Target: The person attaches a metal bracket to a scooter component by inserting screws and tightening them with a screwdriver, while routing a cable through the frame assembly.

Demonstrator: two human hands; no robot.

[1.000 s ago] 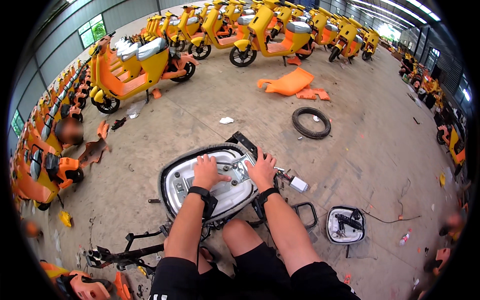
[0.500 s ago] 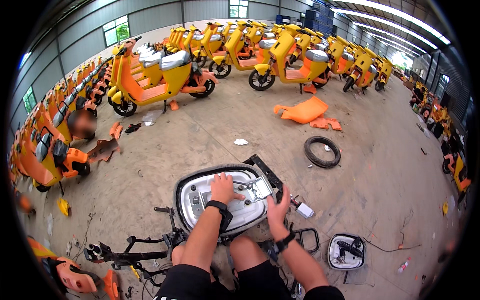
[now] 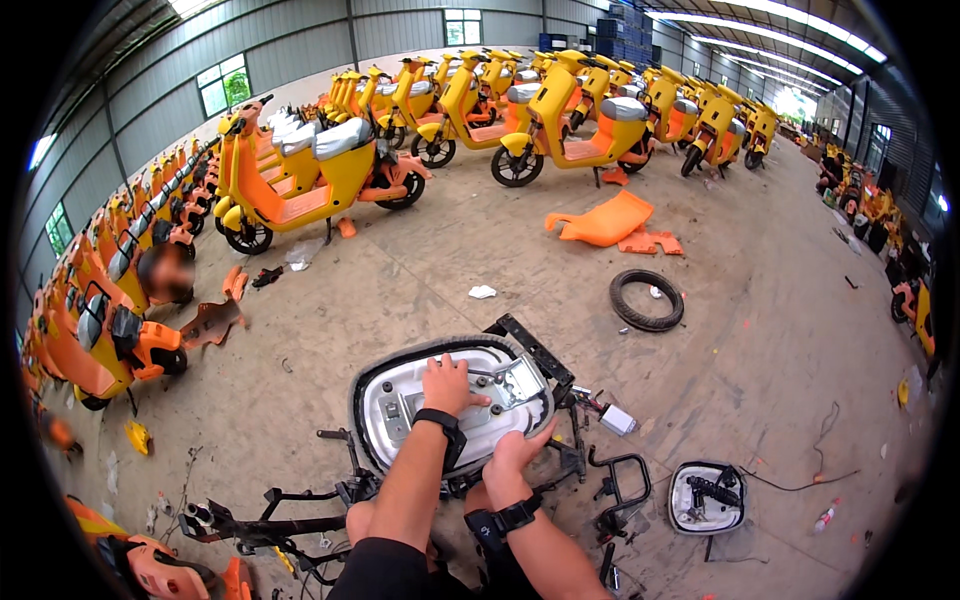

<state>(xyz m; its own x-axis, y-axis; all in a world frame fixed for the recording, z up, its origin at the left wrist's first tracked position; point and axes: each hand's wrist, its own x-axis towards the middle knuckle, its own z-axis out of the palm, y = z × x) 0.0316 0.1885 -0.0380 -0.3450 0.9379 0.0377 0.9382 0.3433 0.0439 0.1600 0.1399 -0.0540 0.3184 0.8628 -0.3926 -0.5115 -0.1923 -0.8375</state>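
Head view is showing my left hand (image 3: 447, 384) lying palm down on the white underside of an upturned scooter seat (image 3: 400, 410), fingers spread loosely and pressing flat, closing on nothing. My right hand (image 3: 518, 455) is gripping the seat's near rim, fingers curled over its dark edge, thumb side up. Both forearms are reaching forward from the lower edge, each wearing a black wristband. That seat is resting on a stripped black scooter frame (image 3: 300, 510) just ahead of my knees. My right fingertips are tucking under the rim, so I cannot tell how far they wrap. Behind, a loose tyre (image 3: 646, 300) is lying well apart on the concrete floor (image 3: 780, 340).
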